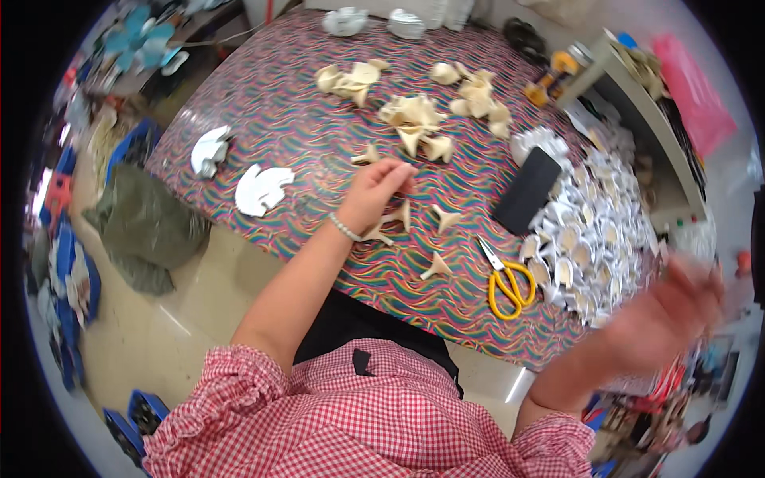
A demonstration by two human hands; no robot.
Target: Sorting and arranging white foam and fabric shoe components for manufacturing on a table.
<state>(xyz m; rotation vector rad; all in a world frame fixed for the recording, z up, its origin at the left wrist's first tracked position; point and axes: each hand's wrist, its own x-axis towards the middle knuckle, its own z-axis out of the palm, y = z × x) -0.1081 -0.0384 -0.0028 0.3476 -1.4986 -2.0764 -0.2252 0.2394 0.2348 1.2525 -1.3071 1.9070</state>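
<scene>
My left hand point(378, 191), with a beaded bracelet at the wrist, hovers over the middle of the table with thumb and fingers pinched together. What they hold, if anything, I cannot make out. Beside it lie loose beige curved cut pieces point(447, 218), and another beige piece point(437, 267) lies nearer to me. My right hand point(665, 311) is raised at the right, smeared by motion, by a big heap of small white pieces with beige ovals point(594, 231). Yellow-handled scissors point(510, 288) lie with the blades partly apart, left of the heap.
The patterned tabletop point(295, 88) bears beige clusters point(410, 115) farther back and white scalloped pieces point(263, 190) at the left. A black flat rectangular object point(527, 190) leans on the heap. A shelf unit point(653, 127) stands at the right; a dark green bag point(147, 223) is on the floor.
</scene>
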